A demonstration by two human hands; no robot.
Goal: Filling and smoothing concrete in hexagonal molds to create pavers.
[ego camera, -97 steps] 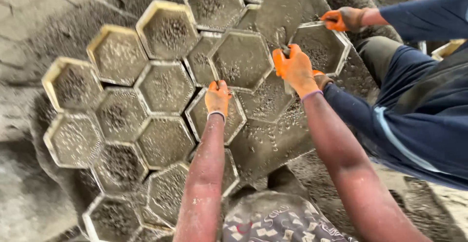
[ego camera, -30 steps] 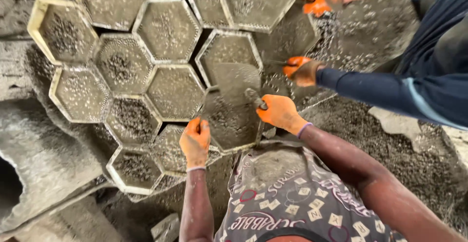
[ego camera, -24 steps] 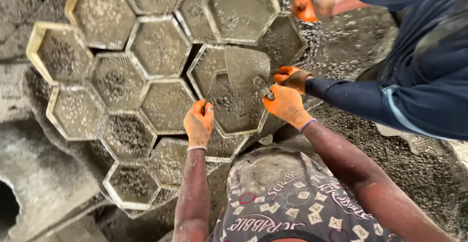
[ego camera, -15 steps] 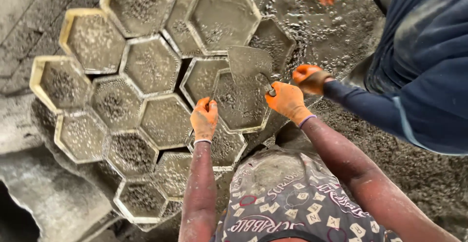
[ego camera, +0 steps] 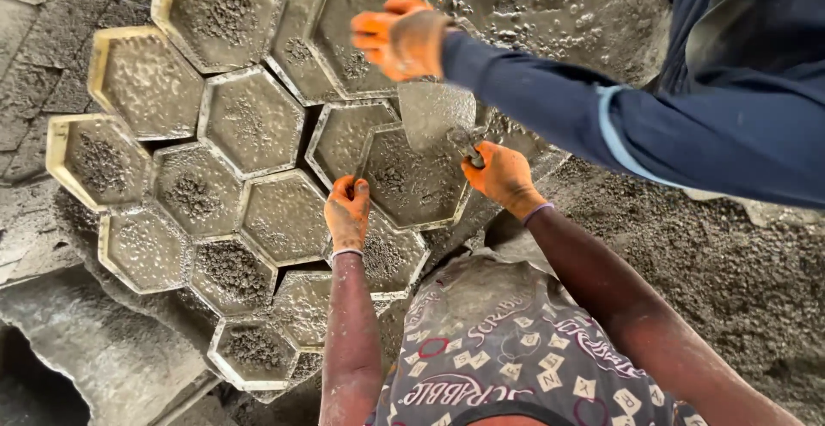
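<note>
Wet concrete ground: two orange-stained hands, left hand (ego camera: 347, 213) gripping one hexagonal mould (ego camera: 411, 179), right hand (ego camera: 501, 177) one trowel (ego camera: 440, 117).

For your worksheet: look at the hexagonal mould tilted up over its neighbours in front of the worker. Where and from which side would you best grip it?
Grip the hexagonal mould by its raised rim at the near-left edge, coming from the worker's side, as the left hand does. The wet fill offers no hold.

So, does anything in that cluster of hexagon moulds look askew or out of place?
Yes. The mould under the left hand and the trowel in the right hand sits tilted, overlapping the rims of its neighbours rather than lying flush. Dark gaps also show between some moulds on the left. The other person's gloved hand rests on the mould above.
</note>
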